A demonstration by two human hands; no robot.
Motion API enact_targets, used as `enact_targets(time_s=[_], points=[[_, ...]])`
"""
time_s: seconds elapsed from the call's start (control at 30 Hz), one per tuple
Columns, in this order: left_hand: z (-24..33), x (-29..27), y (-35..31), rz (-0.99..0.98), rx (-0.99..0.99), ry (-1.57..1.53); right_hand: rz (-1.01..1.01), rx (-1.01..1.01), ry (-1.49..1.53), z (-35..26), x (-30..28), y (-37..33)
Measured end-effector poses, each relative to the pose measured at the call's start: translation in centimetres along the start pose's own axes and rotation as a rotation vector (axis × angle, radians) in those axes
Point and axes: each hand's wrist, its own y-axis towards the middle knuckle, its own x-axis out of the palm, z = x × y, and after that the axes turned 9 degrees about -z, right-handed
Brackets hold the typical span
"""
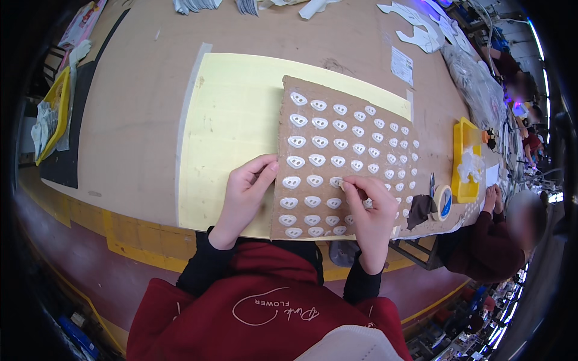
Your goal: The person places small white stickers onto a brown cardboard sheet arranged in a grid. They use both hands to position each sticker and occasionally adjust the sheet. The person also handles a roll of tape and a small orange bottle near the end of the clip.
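A brown cardboard sheet (pixel 307 150) lies over pale yellow paper (pixel 232 114), bearing rows of small white rounded-triangular pieces (pixel 298 120), each with two holes. At the sheet's left edge, my left hand (pixel 244 188) is closed on the cardboard, thumb at the rim and the other fingers partly hidden. Over the lower middle of the sheet, my right hand (pixel 374 207) pinches one white two-holed piece (pixel 336 182) between thumb and forefinger. Whether that piece still touches the cardboard, I cannot tell. My right hand covers some pieces in the lower rows.
Right of the sheet are a tape roll (pixel 443 203), a dark scrap (pixel 420 212) and a yellow tray (pixel 462 135) holding clear plastic. A yellow basket (pixel 60 120) stands far left. White cut pieces (pixel 415 30) lie at the back. Another person (pixel 487 240) sits at right.
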Motion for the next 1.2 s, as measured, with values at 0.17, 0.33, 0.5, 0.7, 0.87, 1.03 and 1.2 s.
enact_targets(time_s=[0.17, 0.33, 0.5, 0.7, 0.87, 1.03, 1.2], points=[[-0.1, 0.0, 0.0, -0.004, 0.007, 0.015, -0.034, -0.049, -0.065, -0.2, 0.5, 0.4], [-0.1, 0.0, 0.0, 0.008, 0.022, 0.039, -0.056, -0.049, -0.067, -0.5, 1.0, 0.5], [0.1, 0.1, 0.0, -0.003, 0.027, 0.026, -0.004, -0.015, -0.004, -0.4, 1.0, 0.3], [-0.1, 0.0, 0.1, 0.007, 0.019, 0.024, 0.055, 0.005, 0.05, -1.0, 0.6, 0.4], [-0.3, 0.0, 0.0, 0.01, 0.029, 0.006, 0.021, 0.012, 0.039, -1.3, 0.6, 0.7], [0.1, 0.2, 0.0, 0.0, 0.025, 0.037, -0.026, 0.058, 0.01, -0.6, 0.4, 0.5], [0.1, 0.0, 0.0, -0.005, 0.016, 0.035, -0.035, 0.049, -0.015, -0.5, 0.9, 0.7]])
